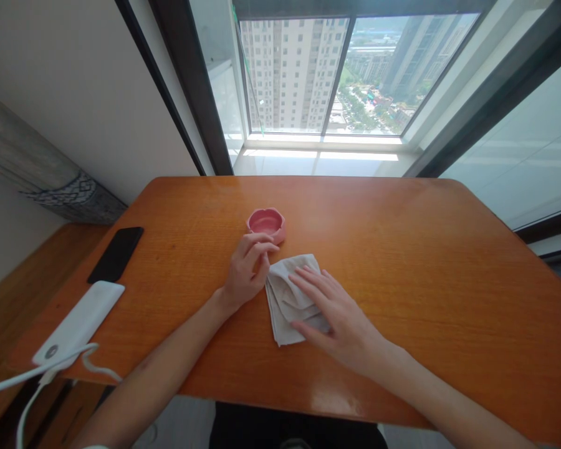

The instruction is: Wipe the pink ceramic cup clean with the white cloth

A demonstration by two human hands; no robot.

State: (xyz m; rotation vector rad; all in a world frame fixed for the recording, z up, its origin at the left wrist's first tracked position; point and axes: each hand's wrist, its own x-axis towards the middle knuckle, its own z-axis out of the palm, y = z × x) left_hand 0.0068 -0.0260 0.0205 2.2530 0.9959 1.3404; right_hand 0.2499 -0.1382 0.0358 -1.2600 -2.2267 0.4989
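Observation:
A pink ashtray [267, 219] with a scalloped rim sits near the middle of the wooden table. My left hand [247, 269] is at its near side, fingers loosely bent and thumb apart. The fingertips overlap the front of the ashtray, and I cannot tell whether they touch it. Just to the right lies a folded white cloth [285, 299]. My right hand [334, 312] rests over the cloth's right part with the fingers stretched out, hiding some of it. Nothing shows gripped in either hand.
On the left of the table [425, 268] lie a black phone [116, 254] and a white power bank [81, 321] with a white cable [32, 377] attached. A large window [327, 75] stands beyond the far edge; a tied curtain [56, 162] hangs at left.

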